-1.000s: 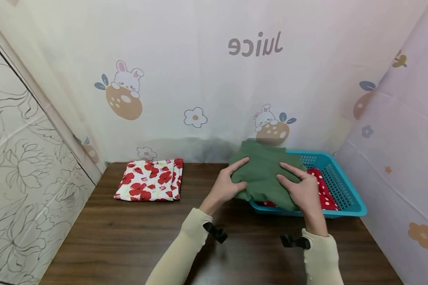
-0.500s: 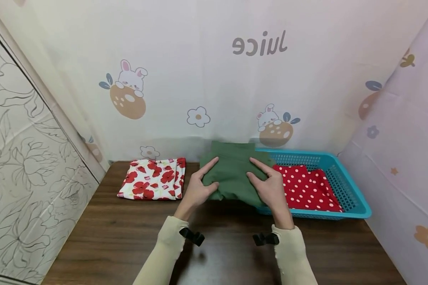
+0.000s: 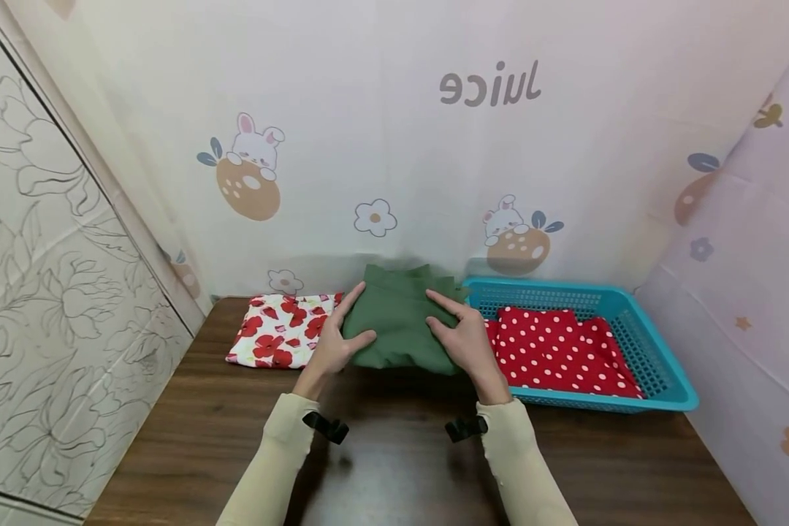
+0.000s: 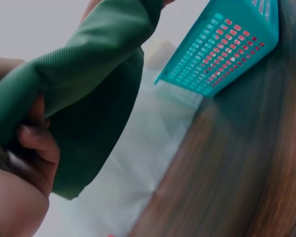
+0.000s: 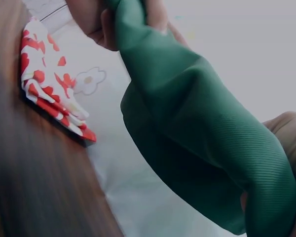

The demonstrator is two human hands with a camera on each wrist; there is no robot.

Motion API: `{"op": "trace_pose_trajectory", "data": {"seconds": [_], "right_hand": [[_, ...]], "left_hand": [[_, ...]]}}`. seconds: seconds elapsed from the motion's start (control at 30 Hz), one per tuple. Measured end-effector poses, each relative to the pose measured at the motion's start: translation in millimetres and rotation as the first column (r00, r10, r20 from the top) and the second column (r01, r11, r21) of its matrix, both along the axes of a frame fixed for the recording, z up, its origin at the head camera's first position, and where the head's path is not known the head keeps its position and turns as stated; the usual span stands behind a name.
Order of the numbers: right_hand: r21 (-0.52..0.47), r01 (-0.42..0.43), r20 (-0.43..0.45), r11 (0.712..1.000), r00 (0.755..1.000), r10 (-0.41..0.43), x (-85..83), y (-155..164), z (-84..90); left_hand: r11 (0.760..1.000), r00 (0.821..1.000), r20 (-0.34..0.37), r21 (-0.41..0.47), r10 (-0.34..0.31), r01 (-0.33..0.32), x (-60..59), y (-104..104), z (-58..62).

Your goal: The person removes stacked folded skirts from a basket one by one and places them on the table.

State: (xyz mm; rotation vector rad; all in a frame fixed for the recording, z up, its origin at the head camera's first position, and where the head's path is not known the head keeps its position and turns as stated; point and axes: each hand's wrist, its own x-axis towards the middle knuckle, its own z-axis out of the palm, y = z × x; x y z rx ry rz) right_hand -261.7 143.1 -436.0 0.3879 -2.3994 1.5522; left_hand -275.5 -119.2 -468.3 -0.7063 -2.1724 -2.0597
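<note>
A folded green cloth [image 3: 397,318] is held up between both hands above the table. My left hand [image 3: 334,340] grips its left edge, thumb on top and, in the left wrist view, fingers [image 4: 39,140] curled beneath the cloth. On the other side my right hand [image 3: 465,336] pinches the right edge the same way. The cloth sags between the hands, and its underside hangs loose in the right wrist view. To the left lies a folded white cloth with red flowers [image 3: 279,329], partly covered by the left hand and the green cloth.
A blue plastic basket [image 3: 664,365] stands at the right, against the curtain. In it lies a red cloth with white dots [image 3: 559,351]. The brown wooden table [image 3: 394,467] ends at a printed curtain [image 3: 381,131] behind, and more printed sheets hang at both sides.
Both hands have carried the green cloth left, from above the basket to beside the flowered cloth. The dotted red cloth in the basket is now uncovered.
</note>
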Motion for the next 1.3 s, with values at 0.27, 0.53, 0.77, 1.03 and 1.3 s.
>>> {"op": "trace_pose_trajectory", "data": {"seconds": [0.27, 0.53, 0.77, 1.03, 1.3], "right_hand": [[0.056, 0.021, -0.09, 0.998, 0.996, -0.016, -12.6, -19.2, -11.8], [0.021, 0.173, -0.132, 0.985, 0.977, -0.168, -36.7, -36.1, -36.7], [0.045, 0.214, 0.111, 0.976, 0.97, -0.218, -44.1, -36.7, -81.7], [0.201, 0.164, 0.299, 0.966, 0.929, -0.22, -33.5, -20.3, -106.6], [0.256, 0.135, 0.28, 0.957, 0.937, -0.207, -34.2, -10.2, -106.8]], "left_hand": [[0.995, 0.996, 0.087, -0.088, -0.038, 0.045, -14.5, -16.7, -2.6], [0.966, 0.997, 0.027, -0.251, 0.073, -0.064, -34.3, -8.7, -22.5], [0.944, 0.985, 0.164, -0.33, 0.061, -0.003, -44.1, -4.3, -60.2], [0.908, 0.935, 0.343, -0.415, 0.091, 0.064, -32.5, -1.2, -78.0], [0.805, 0.961, 0.212, -0.594, 0.175, -0.016, -27.5, 6.6, -66.3]]}}
